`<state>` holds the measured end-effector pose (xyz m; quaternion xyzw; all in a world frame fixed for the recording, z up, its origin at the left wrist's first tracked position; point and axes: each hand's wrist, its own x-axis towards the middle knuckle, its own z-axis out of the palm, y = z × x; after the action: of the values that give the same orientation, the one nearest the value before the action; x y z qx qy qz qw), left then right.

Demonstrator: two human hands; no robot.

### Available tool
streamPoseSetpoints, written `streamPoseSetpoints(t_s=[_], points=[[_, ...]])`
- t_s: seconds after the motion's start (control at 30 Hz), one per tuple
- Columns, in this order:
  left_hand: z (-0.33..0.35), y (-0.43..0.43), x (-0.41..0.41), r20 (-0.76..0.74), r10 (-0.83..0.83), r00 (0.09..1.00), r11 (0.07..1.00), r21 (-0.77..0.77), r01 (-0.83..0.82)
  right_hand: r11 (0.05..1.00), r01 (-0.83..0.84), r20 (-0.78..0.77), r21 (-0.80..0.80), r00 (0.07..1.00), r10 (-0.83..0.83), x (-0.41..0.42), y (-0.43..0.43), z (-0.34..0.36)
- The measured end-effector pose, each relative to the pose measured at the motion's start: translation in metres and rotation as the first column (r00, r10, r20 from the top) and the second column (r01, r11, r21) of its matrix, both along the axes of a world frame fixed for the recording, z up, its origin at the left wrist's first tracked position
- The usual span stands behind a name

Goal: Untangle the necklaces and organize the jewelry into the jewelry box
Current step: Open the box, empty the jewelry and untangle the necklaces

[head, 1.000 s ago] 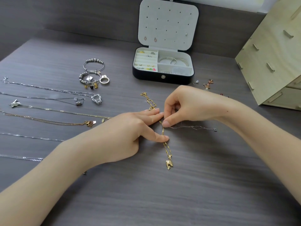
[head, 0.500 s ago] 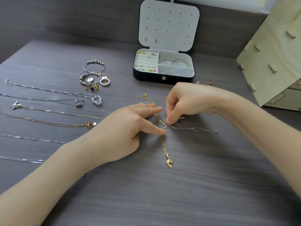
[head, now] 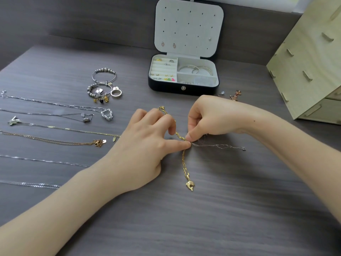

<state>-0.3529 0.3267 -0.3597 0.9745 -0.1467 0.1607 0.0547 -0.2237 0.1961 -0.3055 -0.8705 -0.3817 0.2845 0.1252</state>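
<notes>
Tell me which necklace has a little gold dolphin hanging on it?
The chunky gold chain pinched by the left hand and right hand mid-table. Its dolphin charm lies nearest you; the necklaces at left lie untouched in rows.

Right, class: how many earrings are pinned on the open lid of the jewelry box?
3. On the lid: one pink earring at lower left, a second pink earring just right of it, and a small silver earring near the right edge. Tinier studs may go unseen.

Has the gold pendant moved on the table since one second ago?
No. The gold pendant stays in about the same place, straight in front of the jewelry box, at about the same distance from its front wall.
</notes>
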Motion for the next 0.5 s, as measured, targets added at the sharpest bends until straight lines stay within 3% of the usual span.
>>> streamPoseSetpoints(t_s=[0.5], points=[[0.0030, 0.0029, 0.0021, -0.001, -0.019, 1.000, 0.999, -0.040, 0.019, 0.997, -0.023, 0.047, 0.069, 0.999, 0.020, 0.0083, -0.0036, -0.0047]])
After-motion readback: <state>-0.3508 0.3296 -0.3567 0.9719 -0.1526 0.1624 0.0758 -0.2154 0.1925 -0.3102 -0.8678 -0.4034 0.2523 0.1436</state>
